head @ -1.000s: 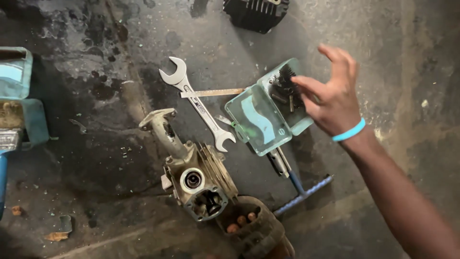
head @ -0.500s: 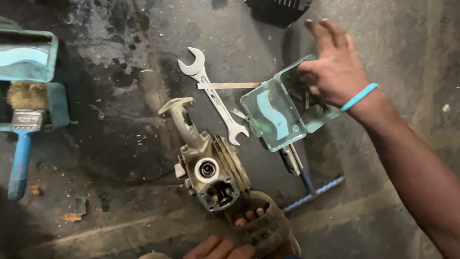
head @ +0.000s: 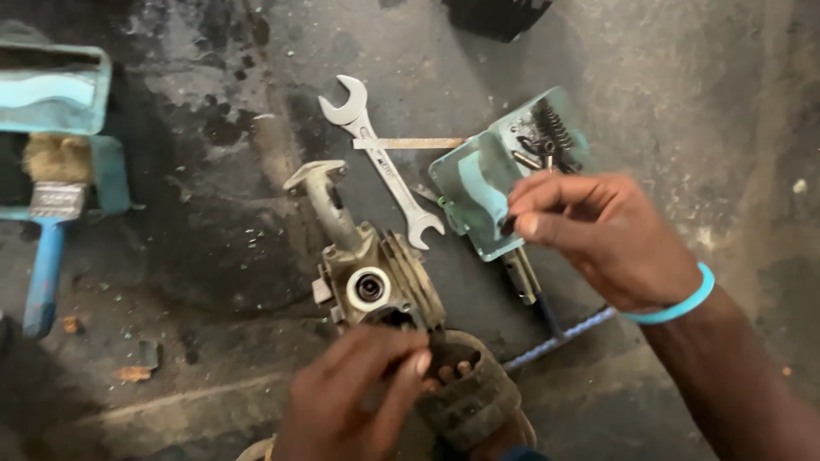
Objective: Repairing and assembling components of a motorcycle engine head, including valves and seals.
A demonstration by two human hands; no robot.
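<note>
Hands at a grimy grey metal engine casting on a stained concrete floor

Nearest the camera, the left hand [head: 354, 401] curls its fingers onto the lower end of the grimy grey metal engine casting [head: 376, 277], which lies at the middle of the floor, its round bore facing up and a narrow neck angling up-left. The right hand [head: 602, 235], wearing a turquoise wristband [head: 679, 303], pinches something small and dark, too small to name, beside the pale green shallow tray [head: 491, 183] of loose springs and bolts. Beyond the casting lies a silver double-ended open spanner [head: 380, 166]. At far left rests a blue-handled bristle brush [head: 47, 235]. The dark oil-stained concrete floor [head: 683, 102] is blotched and gritty.
</note>
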